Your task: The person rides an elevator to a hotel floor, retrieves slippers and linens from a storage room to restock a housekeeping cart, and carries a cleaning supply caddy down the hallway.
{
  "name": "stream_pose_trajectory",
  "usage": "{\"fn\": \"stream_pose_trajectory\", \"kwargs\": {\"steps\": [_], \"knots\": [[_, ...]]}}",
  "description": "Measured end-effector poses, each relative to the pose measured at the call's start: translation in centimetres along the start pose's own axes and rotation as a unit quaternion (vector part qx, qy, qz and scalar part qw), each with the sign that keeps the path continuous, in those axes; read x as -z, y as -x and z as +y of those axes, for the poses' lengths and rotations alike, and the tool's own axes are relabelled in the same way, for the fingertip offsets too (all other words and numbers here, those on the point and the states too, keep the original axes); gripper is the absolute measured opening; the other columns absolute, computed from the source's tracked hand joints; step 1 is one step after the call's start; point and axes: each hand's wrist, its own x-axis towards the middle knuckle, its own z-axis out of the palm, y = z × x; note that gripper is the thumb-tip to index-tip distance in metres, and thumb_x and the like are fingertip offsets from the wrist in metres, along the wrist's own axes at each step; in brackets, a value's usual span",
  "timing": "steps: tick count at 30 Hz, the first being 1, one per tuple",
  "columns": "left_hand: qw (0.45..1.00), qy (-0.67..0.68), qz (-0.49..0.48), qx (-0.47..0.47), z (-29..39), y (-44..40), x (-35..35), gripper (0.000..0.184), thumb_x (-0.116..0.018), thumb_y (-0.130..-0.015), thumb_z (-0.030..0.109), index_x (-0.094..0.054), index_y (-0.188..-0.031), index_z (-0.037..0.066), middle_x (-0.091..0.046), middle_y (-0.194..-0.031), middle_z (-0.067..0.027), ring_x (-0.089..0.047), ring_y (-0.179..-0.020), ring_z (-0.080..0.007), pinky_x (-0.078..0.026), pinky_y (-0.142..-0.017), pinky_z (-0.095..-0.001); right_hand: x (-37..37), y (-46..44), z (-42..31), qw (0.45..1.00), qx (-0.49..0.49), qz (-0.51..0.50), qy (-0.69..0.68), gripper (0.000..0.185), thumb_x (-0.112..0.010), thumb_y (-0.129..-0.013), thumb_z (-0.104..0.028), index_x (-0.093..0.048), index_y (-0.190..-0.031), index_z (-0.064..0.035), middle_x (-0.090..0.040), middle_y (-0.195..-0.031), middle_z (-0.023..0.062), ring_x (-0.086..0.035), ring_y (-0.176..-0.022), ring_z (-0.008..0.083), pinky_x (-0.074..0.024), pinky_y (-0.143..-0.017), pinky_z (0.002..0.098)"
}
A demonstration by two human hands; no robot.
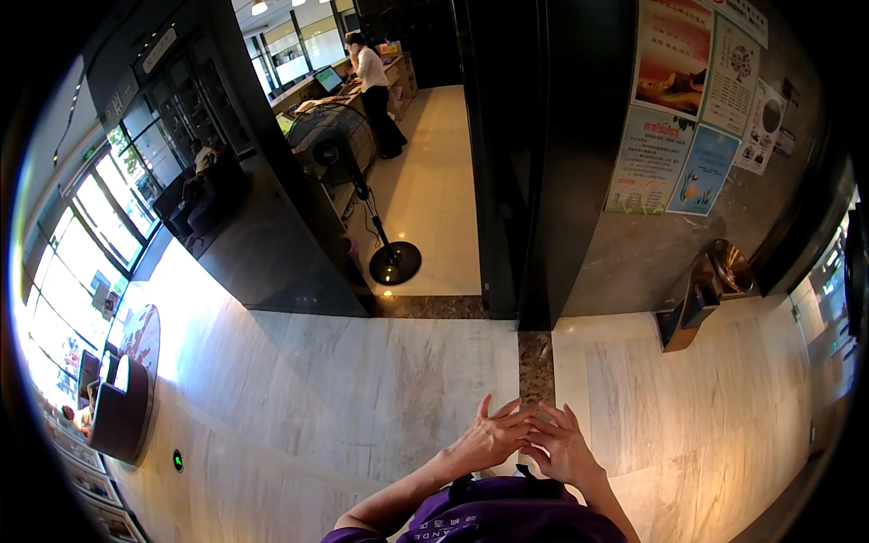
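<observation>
My left hand (493,437) and my right hand (559,445) meet in front of my body, low in the view. Fingers of both hands are spread and loosely bent, and they overlap or touch near the middle. No object shows in either hand, though the spot where the fingers cross is partly hidden. Just below them is the purple top (507,507) I wear, with white lettering. Beneath the hands lies the pale marble floor (407,389) with a dark brown strip (536,362) running through it.
A standing fan (339,154) is in the doorway ahead. Behind it, a person (371,86) stands at a counter with a monitor (329,80). Dark wall panels flank the opening. Posters (670,104) hang at right above a metal stand (692,312). A dark rounded seat (122,412) is at left.
</observation>
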Motion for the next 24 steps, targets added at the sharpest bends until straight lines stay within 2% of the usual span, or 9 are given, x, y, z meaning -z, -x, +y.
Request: {"fn": "stream_pose_trajectory", "kwargs": {"steps": [24], "knots": [[1.000, -0.009, -0.002, 0.007, -0.31, 0.16, -0.08, 0.035, -0.077, -0.084, 0.021, -0.069, -0.118, 0.013, -0.055, -0.148, -0.0055, -0.046, -0.142, -0.0278, -0.030, -0.108, -0.0711, -0.41, -0.23, 0.31, 1.000, 0.011, -0.002, -0.004, 0.026, -0.075, -0.088, -0.028, -0.077, -0.109, -0.0135, -0.064, -0.135, 0.0039, -0.041, -0.143, 0.0321, -0.0284, -0.114, 0.0664]]}}
